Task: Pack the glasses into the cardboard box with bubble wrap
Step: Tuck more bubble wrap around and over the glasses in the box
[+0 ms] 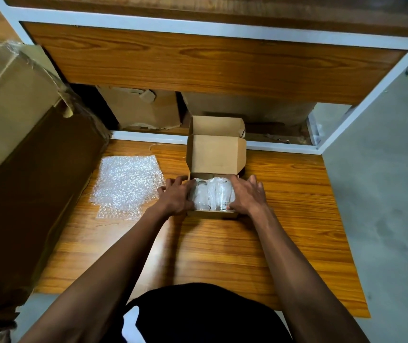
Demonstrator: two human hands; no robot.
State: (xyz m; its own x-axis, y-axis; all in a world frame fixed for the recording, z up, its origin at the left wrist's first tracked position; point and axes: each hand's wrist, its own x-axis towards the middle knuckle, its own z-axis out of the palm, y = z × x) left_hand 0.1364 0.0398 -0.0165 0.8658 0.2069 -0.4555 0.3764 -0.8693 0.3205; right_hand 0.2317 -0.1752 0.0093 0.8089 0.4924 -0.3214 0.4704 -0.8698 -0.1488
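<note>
Glasses (212, 195) sit inside the cardboard box (213, 214), two visible, lying on their sides with the long axis running 12-to-6, mouths apparently toward 12, one wrapped in film. Left hand (177, 196) lies against the 9 o'clock wall of the box, fingers mostly straight and spread, tips reaching over the rim toward the nearer glass; it grips nothing that I can make out. Right hand (247, 195) mirrors it at the 3 o'clock wall, fingers extended over the rim, thumb near the labelled base of the right-hand glass; flat contact, no curl round anything. So both hands bracket the load across its short axis, glasses directly between them, neither hand clearly closer. Lid flap (216, 154) stands up at 12 o'clock from the glasses, hinged on the far wall, tuck tab behind it. My read: contents are in, closing comes next, and that means reaching past the glasses toward 12 to pull the flap down toward 6. Spare bubble wrap (126, 185) lies flat on the wooden table (198, 243) at 9 o'clock, just beside the left hand and apart from the box, so the left hand would be the one to fetch it if a top layer is wanted first. Can't tell whether the left glass is wrapped.
</note>
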